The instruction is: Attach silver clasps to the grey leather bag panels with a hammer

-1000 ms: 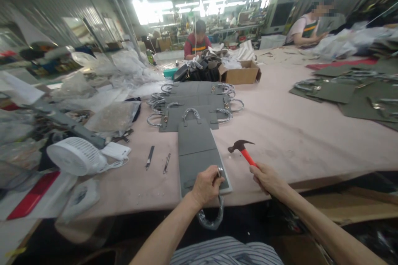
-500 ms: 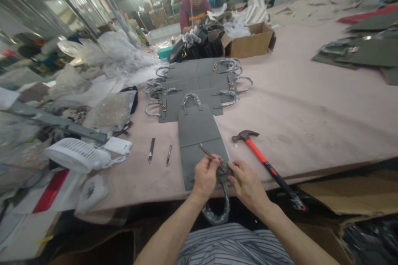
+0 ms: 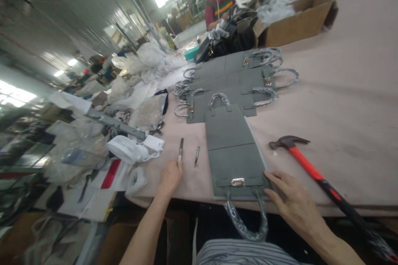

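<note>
A flat grey handbag body (image 3: 233,132) lies at the table's near edge, a film-wrapped handle at each end. The near handle (image 3: 245,219) hangs over the edge. A shiny metal clasp plate (image 3: 238,182) sits on its near strap. My right hand (image 3: 294,198) grips the bag's right edge near the clasp, thumb and forefinger at the border. My left hand (image 3: 172,176) is left of the bag, fingers closed at the near end of a slim dark metal tool (image 3: 181,147). Beside it lies a thin pen-like tool (image 3: 197,156). A claw hammer (image 3: 306,163) rests to the right.
More grey bag bodies (image 3: 224,78) overlap beyond, with wrapped handles. Behind them are black bags (image 3: 224,43), a cardboard box (image 3: 295,22) and a seated person (image 3: 219,6). A white fan (image 3: 124,149) and plastic bags (image 3: 149,112) are at the left.
My left hand has moved from the clasp area leftward to the slim tool on the table. The clasp plate is now uncovered. My right hand stays at the bag's edge; the view has shifted left.
</note>
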A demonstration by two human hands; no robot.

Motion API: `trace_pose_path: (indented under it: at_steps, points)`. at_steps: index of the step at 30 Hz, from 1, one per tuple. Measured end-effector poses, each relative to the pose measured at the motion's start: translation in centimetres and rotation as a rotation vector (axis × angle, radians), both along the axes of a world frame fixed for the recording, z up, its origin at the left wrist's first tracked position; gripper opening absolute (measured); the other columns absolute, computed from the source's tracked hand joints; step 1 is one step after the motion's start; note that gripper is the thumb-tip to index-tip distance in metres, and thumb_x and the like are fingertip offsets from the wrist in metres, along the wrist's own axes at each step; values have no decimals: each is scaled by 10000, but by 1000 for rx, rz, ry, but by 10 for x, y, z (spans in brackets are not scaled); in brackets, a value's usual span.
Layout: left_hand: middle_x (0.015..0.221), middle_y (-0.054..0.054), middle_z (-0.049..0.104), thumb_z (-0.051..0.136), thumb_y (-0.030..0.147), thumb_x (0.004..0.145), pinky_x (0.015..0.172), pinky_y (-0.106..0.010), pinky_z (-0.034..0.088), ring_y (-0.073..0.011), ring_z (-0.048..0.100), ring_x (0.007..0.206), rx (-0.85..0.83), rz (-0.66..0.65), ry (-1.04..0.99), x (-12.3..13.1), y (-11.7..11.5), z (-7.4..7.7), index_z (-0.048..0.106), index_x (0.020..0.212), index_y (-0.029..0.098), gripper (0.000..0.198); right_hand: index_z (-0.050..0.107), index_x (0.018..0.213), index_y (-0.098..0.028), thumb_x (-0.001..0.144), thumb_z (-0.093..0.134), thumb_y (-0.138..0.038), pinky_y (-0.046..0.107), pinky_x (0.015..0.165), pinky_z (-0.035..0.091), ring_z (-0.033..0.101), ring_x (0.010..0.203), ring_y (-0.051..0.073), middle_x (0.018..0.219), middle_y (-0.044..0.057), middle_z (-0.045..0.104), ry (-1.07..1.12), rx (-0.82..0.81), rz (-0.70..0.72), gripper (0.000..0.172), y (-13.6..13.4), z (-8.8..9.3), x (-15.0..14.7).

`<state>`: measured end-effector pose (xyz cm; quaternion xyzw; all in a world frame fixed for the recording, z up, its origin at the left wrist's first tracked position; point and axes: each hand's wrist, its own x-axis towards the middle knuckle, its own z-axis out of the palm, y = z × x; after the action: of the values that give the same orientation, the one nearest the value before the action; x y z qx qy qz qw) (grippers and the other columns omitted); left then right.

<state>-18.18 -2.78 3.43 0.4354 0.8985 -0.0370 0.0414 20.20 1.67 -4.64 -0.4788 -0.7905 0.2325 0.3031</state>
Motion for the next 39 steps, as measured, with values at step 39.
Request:
trace_pose_path:
  at_steps: [39]
  points:
    - [979, -120, 607, 509, 95, 930, 768, -369, 510, -258, 583, 901, -84, -1052, -92, 133, 4, 16, 603, 968, 136, 109, 619, 1044, -155, 854, 466, 10, 334, 755, 383, 489, 817, 207, 926, 84, 567, -554, 191, 761, 294, 42, 72, -29]
